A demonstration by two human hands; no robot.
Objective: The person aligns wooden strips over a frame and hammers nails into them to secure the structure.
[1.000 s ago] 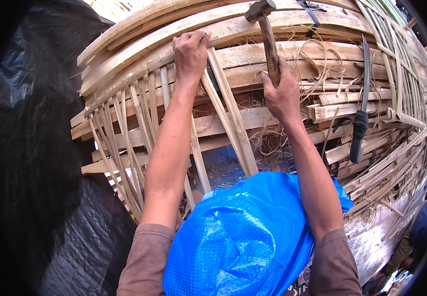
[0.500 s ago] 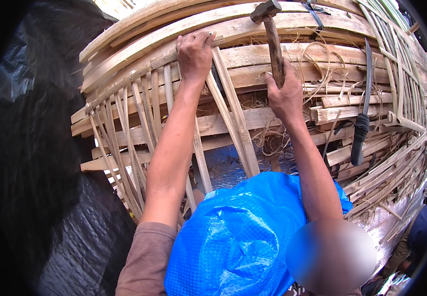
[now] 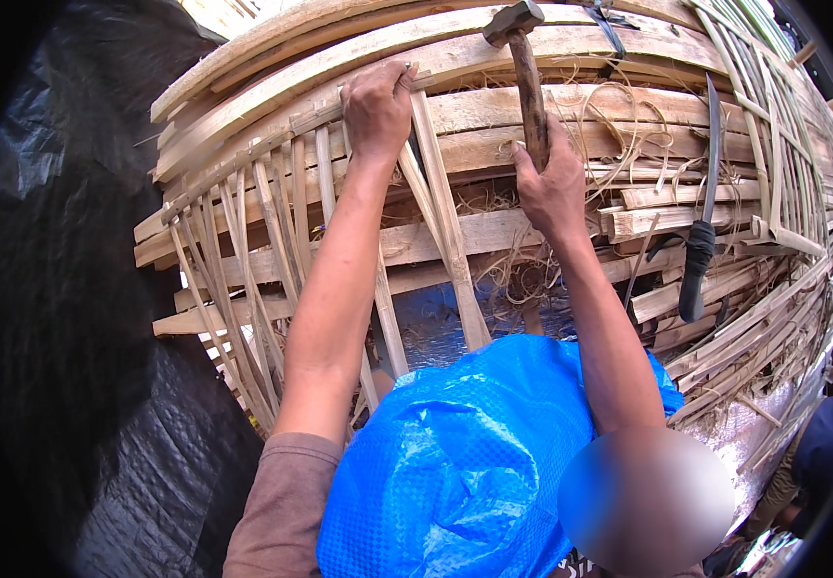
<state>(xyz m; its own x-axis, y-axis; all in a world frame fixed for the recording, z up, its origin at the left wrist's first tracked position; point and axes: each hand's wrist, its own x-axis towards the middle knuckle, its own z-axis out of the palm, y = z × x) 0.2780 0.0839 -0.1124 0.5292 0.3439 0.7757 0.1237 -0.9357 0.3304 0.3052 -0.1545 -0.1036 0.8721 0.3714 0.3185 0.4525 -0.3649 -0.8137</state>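
My right hand (image 3: 551,188) is closed round the wooden handle of a hammer (image 3: 528,91), its metal head raised above the hand. My left hand (image 3: 376,111) is pinched at the upper end of a light wooden slat (image 3: 439,183). Between its thumb and forefinger shows a tiny shiny tip that looks like a nail; the fingers hide most of it. Under this hand runs a thin cross strip (image 3: 234,166), to which several narrow slats (image 3: 277,207) are joined at their tops. The lower end of the held slat meets a blue woven plastic sheet (image 3: 436,462) by my body.
Long stacked timber boards (image 3: 503,144) lie beneath the work. A long knife (image 3: 701,231) with a dark wrapped handle rests to the right, near curly fibre shavings (image 3: 624,125) and split strips (image 3: 754,328). Black plastic sheeting (image 3: 79,289) hangs left. Another person (image 3: 821,448) is partly visible lower right.
The lower end of the slat by my left hand has swung a little to the left, overlapping the slat beside it. Both hands keep their holds; the whole view has shifted slightly.
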